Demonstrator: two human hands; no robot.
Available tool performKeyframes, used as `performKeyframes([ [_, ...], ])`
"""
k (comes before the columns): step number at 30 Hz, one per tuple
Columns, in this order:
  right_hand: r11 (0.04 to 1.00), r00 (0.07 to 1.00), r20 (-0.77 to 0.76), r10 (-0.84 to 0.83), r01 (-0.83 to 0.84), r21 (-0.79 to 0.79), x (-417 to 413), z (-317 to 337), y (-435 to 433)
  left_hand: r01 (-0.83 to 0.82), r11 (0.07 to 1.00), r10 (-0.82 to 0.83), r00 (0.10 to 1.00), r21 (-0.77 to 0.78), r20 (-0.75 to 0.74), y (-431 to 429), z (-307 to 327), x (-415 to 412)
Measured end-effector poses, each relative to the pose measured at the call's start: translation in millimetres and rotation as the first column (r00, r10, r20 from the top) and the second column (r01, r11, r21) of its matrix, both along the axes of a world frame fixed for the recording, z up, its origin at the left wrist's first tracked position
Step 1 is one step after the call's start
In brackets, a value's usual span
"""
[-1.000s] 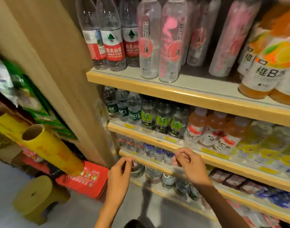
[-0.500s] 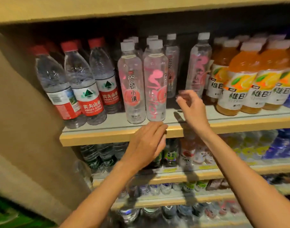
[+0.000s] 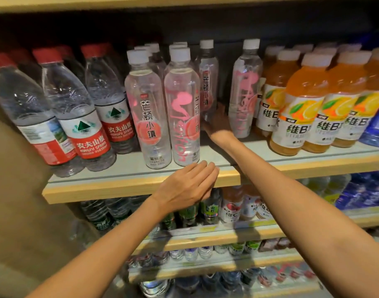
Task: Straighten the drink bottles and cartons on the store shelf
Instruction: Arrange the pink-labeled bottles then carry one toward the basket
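My right hand [image 3: 219, 123] reaches deep into the upper shelf [image 3: 124, 186] and closes around the base of a rear clear bottle with a pink label [image 3: 208, 82]. That bottle stands behind two front pink-label bottles [image 3: 148, 108]. Another pink-label bottle [image 3: 244, 91] stands alone just right of my hand. My left hand [image 3: 188, 186] lies flat on the shelf's wooden front edge, fingers loose, holding nothing. Red-capped water bottles [image 3: 85, 117] lean at the left. Orange juice bottles [image 3: 302, 108] fill the right.
A beige side panel [image 3: 16, 211] closes the shelf on the left. Lower shelves [image 3: 205, 239] hold green-label, pink-label and blue-label bottles. A blue bottle [image 3: 378, 123] sits at the far right edge of the upper shelf.
The view rose from the lower shelves to the upper shelf. My right hand pushed farther back between the pink-label bottles. My left hand stayed on the shelf edge.
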State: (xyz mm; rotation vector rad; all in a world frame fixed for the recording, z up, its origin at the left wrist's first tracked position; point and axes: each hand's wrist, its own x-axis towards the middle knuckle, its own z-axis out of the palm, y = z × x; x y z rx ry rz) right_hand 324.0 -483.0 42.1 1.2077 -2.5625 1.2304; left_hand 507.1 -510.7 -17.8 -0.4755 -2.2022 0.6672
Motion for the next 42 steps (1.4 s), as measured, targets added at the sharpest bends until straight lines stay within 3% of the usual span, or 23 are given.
performKeyframes([
  [3, 1.0, 0.998, 0.06, 0.015, -0.014, -0.021, -11.5, -4.8, -10.9, 0.009, 1.0, -0.009, 1.0, 0.023, -0.019, 0.2, -0.5, -0.5],
  [10, 0.969, 0.953, 0.295, 0.068, 0.008, -0.247, -11.0, -4.8, -16.2, -0.002, 0.999, 0.003, 1.0, 0.045, -0.027, 2.5, -0.7, -1.1],
  [14, 0.988, 0.988, 0.155, -0.016, 0.039, -0.148, -3.2, -2.5, -11.0, -0.006, 0.999, 0.006, 1.0, 0.037, -0.008, 3.3, 1.3, 0.1],
  [19, 0.997, 0.988, 0.146, 0.052, -0.042, -0.066, 8.0, -7.5, 14.8, -0.019, 0.999, 0.019, 1.0, 0.039, 0.003, 5.2, 4.3, 1.4],
  [21, 0.993, 0.978, 0.195, 0.069, -0.049, -0.106, 14.1, -8.8, 30.2, -0.023, 0.997, 0.022, 1.0, 0.07, 0.011, 6.9, 5.8, 1.6],
  [24, 0.964, 0.99, 0.082, 0.111, -0.088, -0.249, 22.2, -1.2, 53.1, -0.034, 0.991, 0.027, 0.998, 0.132, 0.056, 11.7, 11.8, 3.6],
  [26, 0.95, 0.996, 0.012, 0.094, -0.086, -0.3, 28.3, 6.0, 71.0, -0.053, 0.966, 0.022, 0.992, 0.255, 0.125, 18.4, 16.9, 8.1],
  [28, 0.948, 0.996, 0.012, 0.088, -0.08, -0.307, 31.9, 8.0, 89.1, -0.085, 0.839, 0.016, 0.991, 0.537, 0.131, 30.4, 24.6, 14.7],
  [29, 0.95, 0.993, 0.035, 0.109, -0.094, -0.298, 34.3, 7.9, 98.0, -0.071, 0.698, 0.024, 0.997, 0.713, 0.076, 37.1, 31.5, 16.7],
  [31, 0.944, 0.983, 0.068, 0.17, -0.142, -0.297, 42.5, 6.3, 114.7, 0.043, 0.308, 0.077, 0.995, 0.95, -0.07, 49.0, 57.1, 17.2],
  [33, 0.916, 0.965, 0.088, 0.248, -0.204, -0.344, 57.2, 4.5, 128.0, 0.16, -0.071, 0.071, 0.985, 0.984, -0.155, 56.7, 92.7, 12.3],
  [34, 0.904, 0.955, 0.097, 0.282, -0.231, -0.36, 65.8, 2.3, 133.1, 0.188, -0.195, 0.042, 0.982, 0.963, -0.184, 59.7, 110.0, 8.3],
  [36, 0.884, 0.932, 0.122, 0.34, -0.273, -0.379, 82.3, -1.2, 139.8, 0.178, -0.293, -0.011, 0.982, 0.939, -0.19, 66.6, 135.7, 0.5],
  [42, 0.857, 0.906, 0.143, 0.399, -0.313, -0.409, 117.6, -3.1, 146.6, 0.282, -0.369, 0.057, 0.958, 0.886, -0.281, 77.7, 157.4, -6.6],
])
